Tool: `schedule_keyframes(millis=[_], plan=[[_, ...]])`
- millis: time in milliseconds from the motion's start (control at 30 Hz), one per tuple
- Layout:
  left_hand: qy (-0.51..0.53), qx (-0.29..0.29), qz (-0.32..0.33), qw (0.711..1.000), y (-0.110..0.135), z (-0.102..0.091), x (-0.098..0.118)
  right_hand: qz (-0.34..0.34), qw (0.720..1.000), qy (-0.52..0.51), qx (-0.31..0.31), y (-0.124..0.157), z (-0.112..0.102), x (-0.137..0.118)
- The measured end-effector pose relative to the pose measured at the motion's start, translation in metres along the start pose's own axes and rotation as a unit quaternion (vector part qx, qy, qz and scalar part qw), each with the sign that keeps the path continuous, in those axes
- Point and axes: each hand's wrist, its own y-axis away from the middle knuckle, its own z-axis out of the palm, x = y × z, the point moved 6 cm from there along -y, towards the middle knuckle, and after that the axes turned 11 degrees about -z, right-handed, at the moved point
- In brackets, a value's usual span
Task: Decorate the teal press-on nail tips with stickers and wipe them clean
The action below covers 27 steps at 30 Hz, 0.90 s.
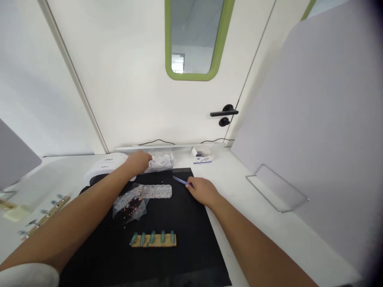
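Observation:
At the back of the black mat, my left hand (139, 163) reaches to the left side of a clear tray of small white packets (162, 161). Its fingers look curled together at the packets; whatever they may hold is hidden. Purple tweezers (182, 181) are in my right hand (202, 190), closed round them with the tips pointing left over the mat. Between my arms lies a clear compartment case (157, 191) of tiny gems. Clear plastic bags (131, 203) with small red and pale bits lie beside it. Nearer to me, several teal false nails (153, 237) stand on a tan strip (161, 243).
A white nail lamp (104, 165) stands behind my left forearm. At far left is another strip with nail tips (49, 213). A small open box (203, 156) sits at the back right. A wire stand (277, 191) is at the right panel, and the black mat (191, 247) covers the middle.

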Motion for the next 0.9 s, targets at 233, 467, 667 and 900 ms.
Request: schedule_keyframes(millis=[233, 467, 667, 900], plan=[[0.039, 0.060, 0.047, 0.996, 0.031, -0.019, -0.007, -0.018, 0.999, -0.011, 0.027, -0.001, 0.000, -0.001], [0.146, 0.080, 0.145, 0.975, 0.125, -0.009, -0.045, 0.041, 0.986, -0.008, 0.160, 0.001, -0.023, 0.021], [0.223, -0.030, 0.219, 0.949, 0.156, 0.027, -0.068, 0.121, 0.962, 0.046, 0.242, -0.025, -0.066, 0.079], [0.228, 0.004, 0.222, 0.948, 0.149, 0.028, -0.070, 0.120, 0.982, 0.080, 0.124, -0.076, -0.076, 0.109]])
